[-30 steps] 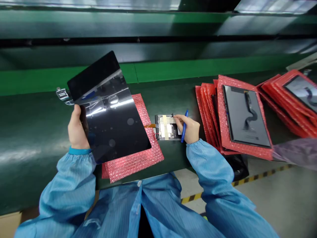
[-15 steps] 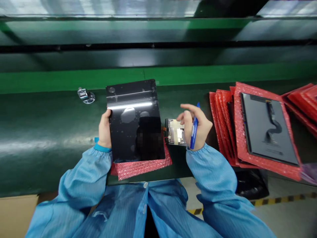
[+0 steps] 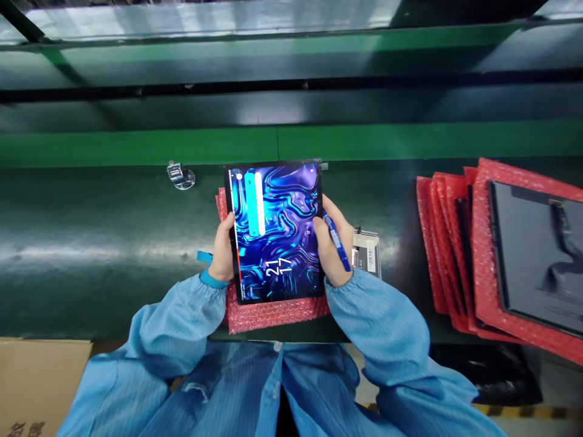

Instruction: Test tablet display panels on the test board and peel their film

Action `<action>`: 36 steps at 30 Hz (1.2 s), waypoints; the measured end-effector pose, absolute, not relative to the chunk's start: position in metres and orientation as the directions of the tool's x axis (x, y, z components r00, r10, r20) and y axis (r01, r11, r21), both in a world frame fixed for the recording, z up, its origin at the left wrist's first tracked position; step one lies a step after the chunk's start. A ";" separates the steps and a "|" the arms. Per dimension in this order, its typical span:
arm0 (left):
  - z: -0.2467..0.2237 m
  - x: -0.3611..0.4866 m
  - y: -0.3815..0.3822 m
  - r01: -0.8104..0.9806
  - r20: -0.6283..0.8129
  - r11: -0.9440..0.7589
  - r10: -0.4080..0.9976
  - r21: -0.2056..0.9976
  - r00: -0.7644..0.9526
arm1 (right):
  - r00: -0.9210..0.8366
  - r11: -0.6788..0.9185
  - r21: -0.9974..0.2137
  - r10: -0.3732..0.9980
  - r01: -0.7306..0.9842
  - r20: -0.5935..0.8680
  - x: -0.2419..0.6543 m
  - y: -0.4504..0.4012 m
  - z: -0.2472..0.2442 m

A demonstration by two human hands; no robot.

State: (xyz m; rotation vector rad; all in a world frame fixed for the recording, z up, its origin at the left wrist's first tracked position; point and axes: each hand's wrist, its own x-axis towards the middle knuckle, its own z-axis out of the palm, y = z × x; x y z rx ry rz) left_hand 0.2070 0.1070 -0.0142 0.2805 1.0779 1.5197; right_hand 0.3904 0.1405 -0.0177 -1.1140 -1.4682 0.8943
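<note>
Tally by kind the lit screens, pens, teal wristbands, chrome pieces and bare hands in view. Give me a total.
Lit display panel: 1, held between both hands
Blue pen: 1, held in the right hand
Teal wristband: 1, on the left wrist
Chrome piece: 1, on the bench
Bare hands: 2, the left hand and the right hand
Total: 6

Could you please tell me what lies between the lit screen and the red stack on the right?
In the head view: the right hand with a blue pen, then the partly hidden circuit board, then dark green bench.
</note>
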 end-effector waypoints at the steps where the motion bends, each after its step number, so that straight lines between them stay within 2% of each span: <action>1: -0.016 0.207 0.106 -0.652 -0.387 0.110 0.873 0.750 -0.298 | -0.016 0.277 -0.938 0.960 0.209 0.280 0.389 0.140 -0.018; 5: -0.016 0.208 0.106 -0.670 -0.420 0.146 0.867 0.728 -0.267 | -0.014 0.278 -0.922 0.958 0.271 0.285 0.385 0.137 -0.015; 10: -0.013 0.208 0.106 -0.658 -0.413 0.131 0.862 0.741 -0.293 | -0.122 0.338 -0.927 0.939 0.162 0.321 0.392 0.136 -0.006; 13: -0.014 0.208 0.106 -0.636 -0.369 0.076 0.864 0.768 -0.343 | -0.096 0.324 -0.936 0.945 0.141 0.312 0.394 0.134 -0.007; 18: -0.013 0.207 0.105 -0.646 -0.386 0.105 0.869 0.756 -0.311 | -0.009 0.277 -0.935 0.959 0.221 0.282 0.396 0.139 -0.013; 21: -0.011 0.207 0.104 -0.636 -0.391 0.113 0.865 0.763 -0.316 | 0.021 0.275 -0.902 0.954 0.334 0.299 0.406 0.157 0.001; 24: -0.011 0.207 0.103 -0.639 -0.402 0.125 0.862 0.759 -0.308 | -0.081 0.350 -0.764 0.927 0.542 0.367 0.418 0.182 0.027; 27: -0.013 0.207 0.102 -0.636 -0.404 0.118 0.854 0.763 -0.327 | -0.227 0.432 -0.490 0.878 0.757 0.422 0.420 0.199 0.050; 29: -0.015 0.208 0.102 -0.636 -0.404 0.111 0.850 0.764 -0.337 | -0.290 0.461 -0.316 0.838 0.829 0.462 0.416 0.201 0.058; 31: -0.016 0.208 0.103 -0.641 -0.413 0.128 0.854 0.757 -0.317 | -0.374 0.533 -0.223 0.782 0.817 0.499 0.409 0.195 0.062; 34: -0.015 0.207 0.104 -0.646 -0.437 0.160 0.849 0.746 -0.295 | -0.523 0.723 -0.194 0.634 0.664 0.570 0.403 0.180 0.070; 36: -0.012 0.207 0.104 -0.661 -0.461 0.178 0.841 0.729 -0.283 | -0.478 0.740 -0.207 0.594 0.640 0.647 0.405 0.176 0.075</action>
